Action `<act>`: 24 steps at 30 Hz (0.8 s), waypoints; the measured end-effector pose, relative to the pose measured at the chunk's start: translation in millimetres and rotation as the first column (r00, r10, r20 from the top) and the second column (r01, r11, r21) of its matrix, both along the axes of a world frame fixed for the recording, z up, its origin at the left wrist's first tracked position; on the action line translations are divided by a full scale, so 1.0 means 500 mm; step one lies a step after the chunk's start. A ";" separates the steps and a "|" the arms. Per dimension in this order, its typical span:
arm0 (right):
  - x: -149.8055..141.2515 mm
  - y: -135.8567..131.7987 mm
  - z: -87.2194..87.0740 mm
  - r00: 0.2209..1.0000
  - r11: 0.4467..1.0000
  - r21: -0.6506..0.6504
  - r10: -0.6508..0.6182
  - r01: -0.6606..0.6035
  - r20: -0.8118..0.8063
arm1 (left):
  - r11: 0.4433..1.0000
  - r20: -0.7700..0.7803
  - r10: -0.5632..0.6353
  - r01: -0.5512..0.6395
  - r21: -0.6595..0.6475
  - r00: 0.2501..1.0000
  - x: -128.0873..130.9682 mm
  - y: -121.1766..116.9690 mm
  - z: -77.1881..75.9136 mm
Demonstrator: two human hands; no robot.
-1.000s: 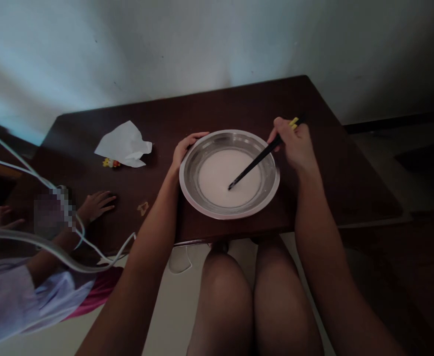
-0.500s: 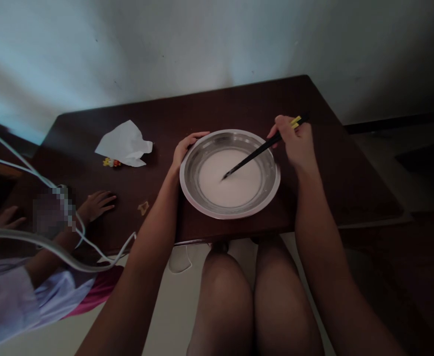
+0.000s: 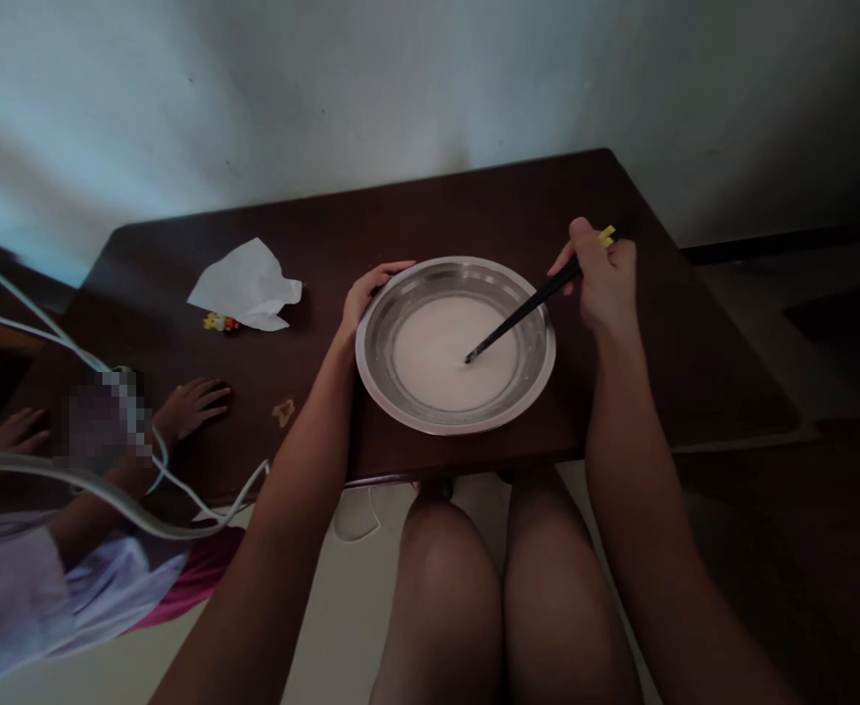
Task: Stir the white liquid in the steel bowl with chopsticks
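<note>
A wide stainless steel bowl (image 3: 381, 345) sits near the front edge of the dark table, holding a milky white liquid (image 3: 434, 348). Around its far left rim, my left hand (image 3: 368, 292) grips the bowl, part of the fingers hidden by the hand and rim. My right hand (image 3: 606, 279) is closed on black chopsticks (image 3: 522, 313) with yellow bands near the top. They slant down to the left over the right rim, their tips in the liquid right of the middle.
Left on the table (image 3: 430, 215) lie a white paper sheet (image 3: 246, 284), a small yellow-orange toy (image 3: 220, 321) and a light brown scrap (image 3: 283, 412). Another person's hand (image 3: 193, 406) rests at the left. White cables (image 3: 92, 480) cross there. A wall (image 3: 401, 88) stands behind.
My right hand has moved slightly to the right, and the chopstick tips have shifted right through the liquid. My left hand and the bowl have stayed in place.
</note>
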State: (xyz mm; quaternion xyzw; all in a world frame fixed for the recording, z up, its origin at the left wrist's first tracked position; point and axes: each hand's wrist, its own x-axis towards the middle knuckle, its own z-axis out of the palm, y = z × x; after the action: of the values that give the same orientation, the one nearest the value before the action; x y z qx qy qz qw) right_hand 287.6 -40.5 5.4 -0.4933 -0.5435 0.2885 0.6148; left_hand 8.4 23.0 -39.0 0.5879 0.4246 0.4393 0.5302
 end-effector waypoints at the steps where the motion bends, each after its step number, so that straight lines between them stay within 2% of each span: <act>1: -0.001 -0.001 0.001 0.999 0.999 -0.013 0.036 -0.036 0.016 | 1.000 -0.005 0.001 -0.001 0.005 1.000 0.000 0.001 -0.001; 3: -0.005 -0.001 0.002 0.994 0.995 -0.031 0.099 -0.098 0.044 | 1.000 -0.021 0.003 -0.003 0.019 1.000 0.000 0.002 -0.001; 8: -0.003 0.004 -0.001 1.000 1.000 -0.003 -0.025 0.025 0.007 | 1.000 -0.046 -0.005 0.007 0.028 0.999 -0.001 0.000 0.004; 13: -0.004 0.001 -0.002 0.994 0.994 -0.057 0.098 -0.096 0.040 | 1.000 -0.023 0.003 -0.003 0.002 1.000 0.000 -0.003 0.007; 18: -0.004 0.002 -0.003 1.000 1.000 -0.017 0.016 -0.016 -0.009 | 1.000 -0.014 0.006 -0.006 -0.008 1.000 0.001 -0.002 0.005; 22: -0.006 0.002 -0.004 0.998 0.997 -0.033 0.067 -0.066 0.019 | 1.000 -0.007 0.007 -0.007 -0.007 1.000 0.001 -0.002 0.005; 24: -0.005 0.002 -0.003 0.999 0.999 -0.015 0.038 -0.037 0.011 | 1.000 -0.013 -0.005 0.006 0.008 1.000 0.000 -0.002 0.006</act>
State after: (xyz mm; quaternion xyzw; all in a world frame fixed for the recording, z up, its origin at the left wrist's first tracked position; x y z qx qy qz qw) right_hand 284.9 -39.5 4.0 -0.4893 -0.5539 0.3013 0.6025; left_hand 8.4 21.8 -36.3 0.5942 0.4247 0.4357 0.5261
